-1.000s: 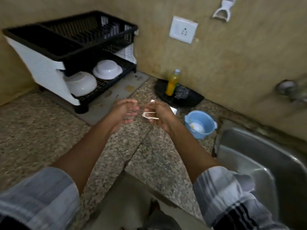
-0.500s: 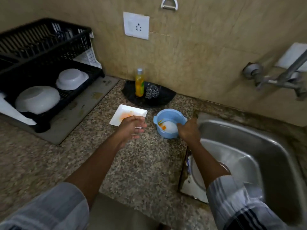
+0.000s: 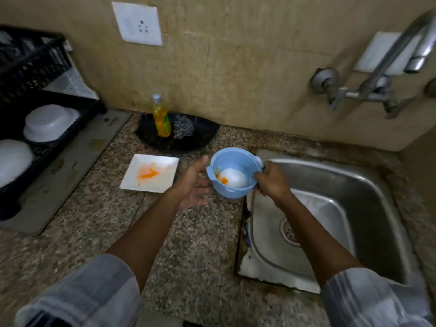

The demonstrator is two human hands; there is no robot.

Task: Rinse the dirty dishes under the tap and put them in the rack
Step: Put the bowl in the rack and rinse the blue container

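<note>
My right hand (image 3: 271,182) grips the right rim of a blue bowl (image 3: 232,192), lifted slightly and tilted at the counter's edge beside the steel sink (image 3: 377,208). Inside the bowl lies a white object with an orange stain. My left hand (image 3: 194,185) is open, palm up, just left of the bowl, fingers close to its side. A white square plate (image 3: 162,166) smeared with orange sits on the granite counter to the left. The black dish rack (image 3: 30,74) at far left holds two white bowls (image 3: 49,123) upside down. The tap (image 3: 387,57) juts out from the wall at upper right.
A yellow soap bottle (image 3: 161,116) and a steel scrubber (image 3: 184,129) rest on a black plate (image 3: 200,135) by the wall. A grey drain mat (image 3: 70,166) lies under the rack. A wall socket (image 3: 138,23) is above the counter.
The view swung right toward the sink. My right hand took hold of the blue bowl and lifted it; my left hand opened and moved beside the bowl.
</note>
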